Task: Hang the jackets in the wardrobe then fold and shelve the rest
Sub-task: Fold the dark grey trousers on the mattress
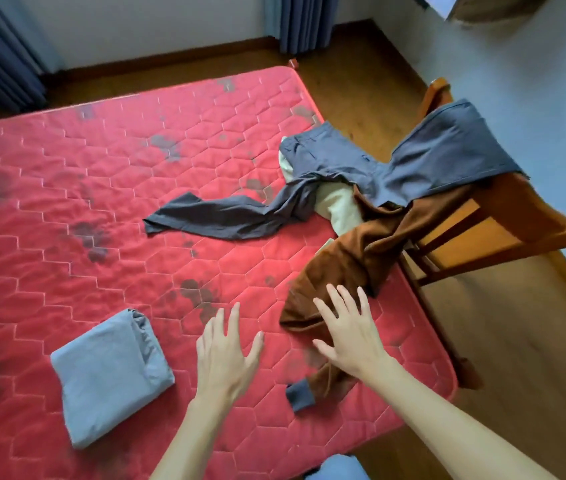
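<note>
1. Done so far: one grey-blue garment (108, 379) lies folded in a neat rectangle on the red mattress (67, 209), to the left of both hands. It is folded but not yet shelved.
2. Outstanding: three garments lie unfolded in a heap at the right edge of the mattress.
   - The dark grey trousers (340, 157) span from the mattress across to the wooden chair (516, 237), with one leg trailing toward the middle of the mattress.
   - A pale cream garment (340, 206) lies partly under the trousers.
   - The brown garment (350, 258), with a grey cuff (300, 396), lies nearest the person.
3. No wardrobe or shelf is in view, so it cannot be told whether the jackets have been hung. Judged from the bed alone, folding is at an early stage, with one piece of four dealt with.
4. Right hand (350, 334): the fingers (343, 299) are straight and spread wide over the lower part of the brown garment. The palm appears to lie on the cloth, though firm contact cannot be confirmed. It grips nothing.
5. Left hand (224, 355): the fingers (233, 317) are straight and splayed above bare mattress. It sits just left of the brown garment, between that garment and the folded piece, and holds nothing.
6. Assessment: the brown garment is probably the item in hand, to be spread flat before folding.
</note>
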Motion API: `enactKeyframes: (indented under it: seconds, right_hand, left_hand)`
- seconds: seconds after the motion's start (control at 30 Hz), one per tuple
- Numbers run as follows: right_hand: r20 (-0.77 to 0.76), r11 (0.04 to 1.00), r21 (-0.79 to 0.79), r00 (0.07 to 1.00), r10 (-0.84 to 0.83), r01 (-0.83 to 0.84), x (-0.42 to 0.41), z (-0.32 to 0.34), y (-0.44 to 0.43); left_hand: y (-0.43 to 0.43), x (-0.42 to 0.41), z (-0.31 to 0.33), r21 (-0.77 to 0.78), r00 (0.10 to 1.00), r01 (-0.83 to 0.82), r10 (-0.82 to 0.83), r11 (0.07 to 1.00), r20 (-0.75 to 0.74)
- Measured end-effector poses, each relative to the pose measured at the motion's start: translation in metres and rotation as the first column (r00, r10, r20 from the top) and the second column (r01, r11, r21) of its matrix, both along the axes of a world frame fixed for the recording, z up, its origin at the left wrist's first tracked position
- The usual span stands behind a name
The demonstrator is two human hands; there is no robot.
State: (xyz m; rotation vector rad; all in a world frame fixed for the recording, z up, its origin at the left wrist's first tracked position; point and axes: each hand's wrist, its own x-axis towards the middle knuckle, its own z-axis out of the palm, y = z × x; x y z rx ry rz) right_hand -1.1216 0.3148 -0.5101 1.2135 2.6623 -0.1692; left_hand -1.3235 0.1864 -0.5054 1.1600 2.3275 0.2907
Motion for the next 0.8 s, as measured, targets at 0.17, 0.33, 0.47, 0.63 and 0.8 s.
enactKeyframes:
  seconds: [0.17,0.33,0.47,0.63,0.8]
  right_hand:
    - [-0.025,0.991,0.054,0.992,-0.125,0.126,0.053,0.029,0.066]
    - [-0.120,0.955,0.045,0.951,-0.286,0.293,0.093,0.068,0.136]
    - [-0.363,0.757,-0.356,0.666,-0.652,0.548,0.111,0.097,0.194]
    - [-0.544,0.480,-0.672,0.063,-0.837,0.564,0.115,0.132,0.254]
    - [-0.590,0.388,-0.703,-0.183,-0.787,0.596,0.104,0.139,0.268]
  left_hand:
    - [0.071,0.038,0.021,-0.002,0.993,0.115,-0.115,0.993,0.003]
    - [0.154,0.056,0.059,0.088,0.982,0.187,-0.188,0.978,0.010]
    - [0.200,0.071,0.093,0.167,0.975,0.215,-0.220,0.962,0.013]
    - [0.216,0.083,0.119,0.212,0.959,0.275,-0.283,0.938,0.009]
    - [0.216,0.081,0.131,0.184,0.938,0.344,-0.344,0.921,-0.035]
